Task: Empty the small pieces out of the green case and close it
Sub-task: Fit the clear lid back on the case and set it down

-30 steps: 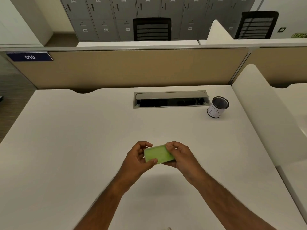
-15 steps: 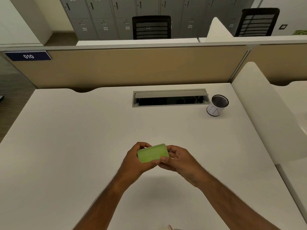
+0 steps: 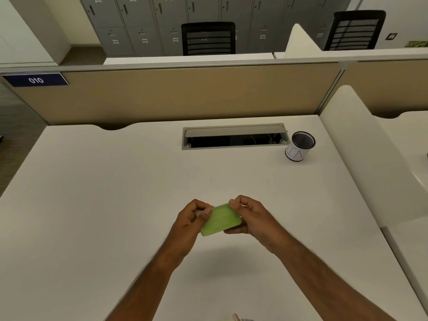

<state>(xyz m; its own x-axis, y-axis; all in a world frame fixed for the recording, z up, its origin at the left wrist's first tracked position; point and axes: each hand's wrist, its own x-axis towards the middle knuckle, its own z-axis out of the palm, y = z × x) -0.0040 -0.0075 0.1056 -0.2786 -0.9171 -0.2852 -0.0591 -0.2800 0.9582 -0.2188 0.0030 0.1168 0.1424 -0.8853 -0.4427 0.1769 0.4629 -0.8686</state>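
Both hands hold a small green case above the white desk, in front of me at the middle. The case is flat, rounded at its corners, and tilted with its right end raised. My left hand pinches its left end with thumb and fingers. My right hand grips the right end, fingertips on the upper corner. The lid looks closed. No small pieces show.
A black mesh cup with a white paper label stands at the back right. A cable slot with a raised grey flap lies at the desk's back. A tan partition closes the far edge; a white divider runs along the right.
The case has turned in my hands: its right end rose and its left end dropped. Both hands shifted their grip on its ends.
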